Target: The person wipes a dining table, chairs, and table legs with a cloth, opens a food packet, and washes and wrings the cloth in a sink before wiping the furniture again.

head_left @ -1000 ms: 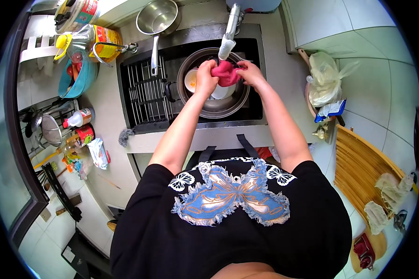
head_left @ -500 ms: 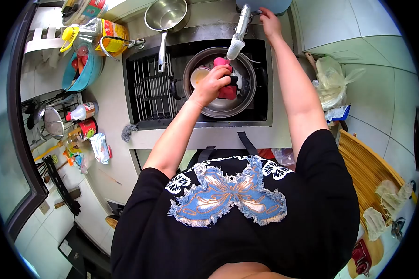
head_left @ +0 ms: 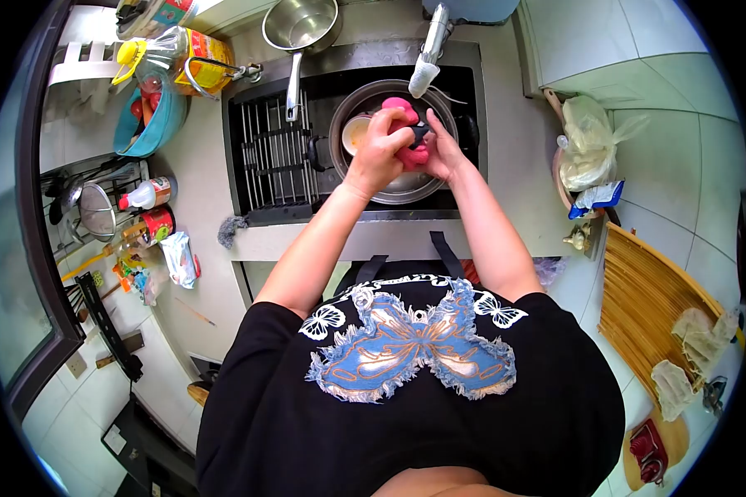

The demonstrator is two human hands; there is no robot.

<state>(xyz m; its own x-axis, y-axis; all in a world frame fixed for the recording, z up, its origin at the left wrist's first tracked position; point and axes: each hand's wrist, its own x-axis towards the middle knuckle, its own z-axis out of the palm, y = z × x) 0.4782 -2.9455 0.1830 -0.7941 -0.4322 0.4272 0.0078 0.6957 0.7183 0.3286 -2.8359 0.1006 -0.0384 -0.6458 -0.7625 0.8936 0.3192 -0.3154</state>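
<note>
A bunched pink-and-black cloth (head_left: 414, 156) is held over a metal pot (head_left: 336, 112) that stands in the sink. My left hand (head_left: 379, 151) wraps round the cloth from the left, its fingers closed over the top. From the right my right hand (head_left: 446, 157) cups the same cloth, with part of its grip hidden. Inside the pot, left of the cloth, is a small pale bowl (head_left: 355, 132) with something yellowish in it. The faucet (head_left: 428, 66) reaches over the pot's far rim, a white covering on its spout.
A drying rack (head_left: 273, 157) covers the sink's left side. Behind it stands a saucepan (head_left: 301, 25). An oil bottle (head_left: 182, 60), a blue basin (head_left: 151, 124) and a grey scrubber (head_left: 230, 232) are at the left. Plastic bags (head_left: 588, 145) lie at the right.
My right hand has come down from beside the faucet handle to the cloth in the pot. My left hand still holds the cloth.
</note>
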